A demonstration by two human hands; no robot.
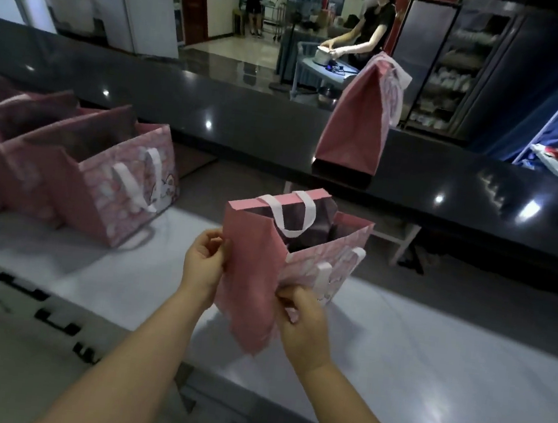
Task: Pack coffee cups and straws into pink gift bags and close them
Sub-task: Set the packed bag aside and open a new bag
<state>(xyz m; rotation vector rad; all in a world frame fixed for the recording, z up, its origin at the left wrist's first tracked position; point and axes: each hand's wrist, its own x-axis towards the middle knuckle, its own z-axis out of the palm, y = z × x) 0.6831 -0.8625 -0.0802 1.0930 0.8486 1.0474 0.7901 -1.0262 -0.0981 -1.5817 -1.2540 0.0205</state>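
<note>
A pink gift bag (250, 277) with white ribbon handles is held up above the white table, its mouth open toward the top. My left hand (204, 262) pinches the bag's left side edge. My right hand (304, 320) grips the lower front corner, below the printed face. Something dark sits inside the bag; I cannot tell what it is. No cup or straw shows clearly.
Several open pink gift bags (115, 187) stand in a row at the left on the white table (426, 364). A closed pink bag (360, 116) stands on the dark counter (246, 118) behind. A person works at a table far back.
</note>
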